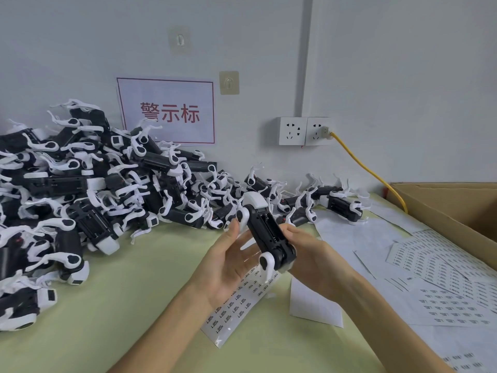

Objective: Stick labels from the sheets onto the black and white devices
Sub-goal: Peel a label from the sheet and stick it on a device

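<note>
I hold one black and white device (pixel 265 232) tilted above the green table, its white cap pointing away from me. My right hand (pixel 312 254) grips its near end, thumb on the side of the black body. From the left, my left hand (pixel 228 259) lies palm up with fingers fairly straight under the device and the thumb by a white leg. A narrow label sheet (pixel 231 310) lies on the table right below my hands. Printed label sheets (pixel 443 267) are spread to the right.
A big heap of black and white devices (pixel 80 184) fills the left side and runs along the wall. An open cardboard box (pixel 457 211) stands at the right edge. A yellow cable (pixel 368 168) drops from the wall sockets (pixel 305 131). A blank paper (pixel 314 308) lies near my right forearm.
</note>
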`<state>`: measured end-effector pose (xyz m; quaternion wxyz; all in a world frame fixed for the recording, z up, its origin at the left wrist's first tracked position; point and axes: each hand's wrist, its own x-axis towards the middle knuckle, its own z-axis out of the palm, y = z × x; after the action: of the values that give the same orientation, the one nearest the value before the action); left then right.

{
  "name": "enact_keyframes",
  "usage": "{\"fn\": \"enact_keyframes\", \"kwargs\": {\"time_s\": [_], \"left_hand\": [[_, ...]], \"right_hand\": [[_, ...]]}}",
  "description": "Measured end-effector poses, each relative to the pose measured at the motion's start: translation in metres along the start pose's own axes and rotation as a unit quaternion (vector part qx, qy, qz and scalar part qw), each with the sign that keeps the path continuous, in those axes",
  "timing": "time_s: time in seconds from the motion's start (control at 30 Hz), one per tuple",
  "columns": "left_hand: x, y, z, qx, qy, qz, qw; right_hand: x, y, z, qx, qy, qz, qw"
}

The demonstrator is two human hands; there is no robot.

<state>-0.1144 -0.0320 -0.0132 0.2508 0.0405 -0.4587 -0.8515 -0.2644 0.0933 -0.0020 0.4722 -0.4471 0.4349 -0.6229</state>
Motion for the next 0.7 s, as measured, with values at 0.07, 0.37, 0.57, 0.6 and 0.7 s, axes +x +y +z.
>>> {"fn": "enact_keyframes", "kwargs": {"time_s": [0.07,0.37,0.57,0.6,0.7], "left_hand": [[0.001,0.000,0.000,0.002,0.021,0.006,1.000],[0.005,-0.002,0.003,0.091,0.096,0.057,0.990],[0.006,0.004,-0.010,0.326,0.129,0.075,0.934],[0.006,0.005,-0.017,0.435,0.147,0.072,0.886],[0.005,0.010,-0.032,0.696,0.165,0.014,0.699]], "right_hand": [[-0.001,-0.001,0.001,0.006,0.004,-0.011,1.000],[0.002,0.006,0.004,-0.066,0.099,-0.019,0.993],[0.007,0.004,-0.001,0.047,0.203,-0.026,0.978],[0.008,0.003,-0.004,0.054,0.233,-0.032,0.971],[0.006,0.000,-0.016,-0.052,0.329,-0.052,0.941]]}}
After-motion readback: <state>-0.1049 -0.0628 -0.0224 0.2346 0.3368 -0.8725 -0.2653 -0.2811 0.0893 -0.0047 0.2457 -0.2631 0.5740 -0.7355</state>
